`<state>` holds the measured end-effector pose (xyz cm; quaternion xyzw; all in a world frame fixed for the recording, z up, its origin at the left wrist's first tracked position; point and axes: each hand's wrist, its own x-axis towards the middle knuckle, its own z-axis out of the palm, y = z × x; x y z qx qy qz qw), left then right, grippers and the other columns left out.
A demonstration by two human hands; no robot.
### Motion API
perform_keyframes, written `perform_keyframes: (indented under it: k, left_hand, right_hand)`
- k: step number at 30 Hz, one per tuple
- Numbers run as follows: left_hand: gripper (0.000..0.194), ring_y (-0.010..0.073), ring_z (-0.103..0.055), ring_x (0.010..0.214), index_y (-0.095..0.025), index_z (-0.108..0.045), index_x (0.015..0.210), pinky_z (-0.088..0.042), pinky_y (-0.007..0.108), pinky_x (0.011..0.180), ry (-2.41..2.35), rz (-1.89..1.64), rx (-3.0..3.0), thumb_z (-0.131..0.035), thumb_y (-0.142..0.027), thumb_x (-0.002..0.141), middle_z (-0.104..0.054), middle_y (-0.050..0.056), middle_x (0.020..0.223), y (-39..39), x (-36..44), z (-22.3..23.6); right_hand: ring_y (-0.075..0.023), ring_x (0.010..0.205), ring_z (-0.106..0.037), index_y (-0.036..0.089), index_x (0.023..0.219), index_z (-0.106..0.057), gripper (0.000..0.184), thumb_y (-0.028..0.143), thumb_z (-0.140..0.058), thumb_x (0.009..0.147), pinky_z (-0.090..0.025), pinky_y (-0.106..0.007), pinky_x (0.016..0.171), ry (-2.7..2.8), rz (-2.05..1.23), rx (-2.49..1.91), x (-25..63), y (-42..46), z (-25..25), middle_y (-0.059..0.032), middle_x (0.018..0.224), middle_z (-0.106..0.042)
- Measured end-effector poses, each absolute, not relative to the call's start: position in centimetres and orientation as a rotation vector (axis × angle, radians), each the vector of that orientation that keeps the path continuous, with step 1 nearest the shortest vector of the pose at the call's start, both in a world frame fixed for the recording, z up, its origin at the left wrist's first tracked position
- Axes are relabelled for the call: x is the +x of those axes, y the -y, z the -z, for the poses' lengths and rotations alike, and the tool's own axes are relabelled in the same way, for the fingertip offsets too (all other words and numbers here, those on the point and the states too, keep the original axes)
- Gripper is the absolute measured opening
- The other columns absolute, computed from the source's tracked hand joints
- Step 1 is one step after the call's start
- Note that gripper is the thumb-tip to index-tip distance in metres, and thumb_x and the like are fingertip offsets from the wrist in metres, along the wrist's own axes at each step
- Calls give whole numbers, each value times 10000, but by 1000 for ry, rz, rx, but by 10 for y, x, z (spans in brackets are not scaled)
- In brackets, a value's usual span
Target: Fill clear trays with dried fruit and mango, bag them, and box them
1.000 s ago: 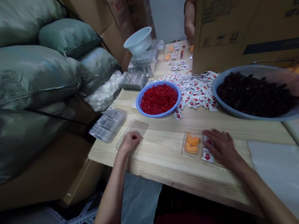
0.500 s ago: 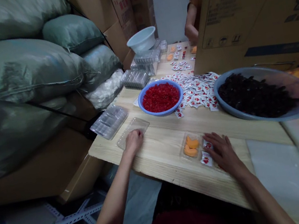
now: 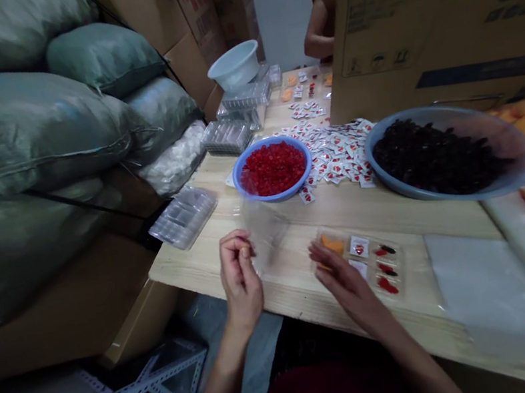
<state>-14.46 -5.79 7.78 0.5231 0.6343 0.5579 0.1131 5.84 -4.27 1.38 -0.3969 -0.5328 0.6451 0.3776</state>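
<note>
Clear tray (image 3: 372, 264) sits near the front of the counter (image 3: 295, 299) in the head view, and it's loaded: orange pieces (image 3: 332, 243), printed sachets (image 3: 359, 246), red and dark bits (image 3: 388, 284), its top uncovered. Left hand (image 3: 240, 278), fingers pinched, lifts a thin see-through sheet (image 3: 267, 243), tilted and blurred. Right hand (image 3: 345, 282) hangs over the orange end, fingers loosely spread; touching or not, I can't tell.

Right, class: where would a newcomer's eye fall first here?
First, on the red pieces in the blue bowl, near the picture's centre. Right of it, past scattered white sachets, a larger bowl holds heaped dark pieces. Nearer the camera, the left hand holds a clear plastic piece above the wooden table.
</note>
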Motion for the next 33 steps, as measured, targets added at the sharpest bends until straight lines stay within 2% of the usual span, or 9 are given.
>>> perform_keyframes:
  k: [2,5,11,15,18,21,25,28,33]
  left_hand:
    - [139,171,-555,948,-217,-508,948,-457,333,894,-1698,-1686,1379,-426,-309,1012,-555,76,1113,60,-112,-70]
    - [153,177,-561,967,-235,-528,1003,-462,344,938,-1472,-1608,1135,-432,-353,1011,-565,64,1086,67,-73,-55]
    - [212,207,-599,1030,-242,-518,1016,-479,383,986,-1242,-1475,945,-392,-413,1012,-610,84,1114,76,-51,-48]
    - [215,235,-503,1300,-234,-532,1083,-362,458,1132,-1484,-1288,1384,-368,-358,1022,-535,107,1399,63,-91,-31]
    - [339,293,-277,1484,-220,-523,1282,-185,560,1210,-1837,-914,1819,-465,-374,986,-400,123,1557,51,-142,7]
    - [472,332,-217,1506,-199,-446,1422,-160,615,1198,-2073,-588,1890,-459,-375,985,-381,143,1572,43,-185,35]
    - [484,316,-284,1481,-180,-426,1443,-185,576,1202,-2156,-754,1874,-429,-368,997,-412,164,1546,36,-185,22]
    - [466,250,-445,1376,-228,-404,1451,-330,469,1153,-1878,-973,1781,-418,-366,1006,-501,133,1466,30,-142,0]
    - [586,231,-607,1068,-229,-447,1409,-471,395,971,-1572,-918,1663,-650,-346,872,-644,94,1153,15,-81,13]
  right_hand:
    - [-242,1334,-507,381,1470,-436,596,495,-626,916,-404,-488,1123,1178,-1813,-881,36,36,-11,-47,1502,-481]
    - [-223,1308,-532,398,1478,-405,694,482,-704,857,-432,-450,1103,885,-1836,-840,27,23,-12,-34,1442,-539]
    - [-227,1075,-676,351,1319,-576,589,512,-757,782,-579,-396,884,579,-2064,-894,64,10,-5,-43,1227,-683]
    - [-164,849,-705,359,1363,-552,704,380,-839,721,-608,-269,694,549,-1776,-1122,109,16,-2,-8,1049,-725]
    - [-169,846,-707,349,1393,-541,747,388,-844,712,-616,-251,671,564,-1504,-1256,152,23,-6,-18,1041,-726]
    - [-157,844,-697,319,1347,-599,749,395,-879,656,-597,-196,644,523,-1309,-1352,187,31,-5,-30,1013,-727]
    - [-137,822,-674,297,1321,-616,728,397,-881,650,-571,-190,672,528,-1187,-1378,199,41,6,-15,949,-711]
    - [-123,732,-637,283,1339,-591,687,426,-833,712,-545,-220,650,632,-1150,-1409,182,45,16,6,882,-670]
    - [-125,692,-577,250,1315,-594,570,453,-750,805,-510,-253,636,779,-1003,-1446,155,40,33,16,805,-613]
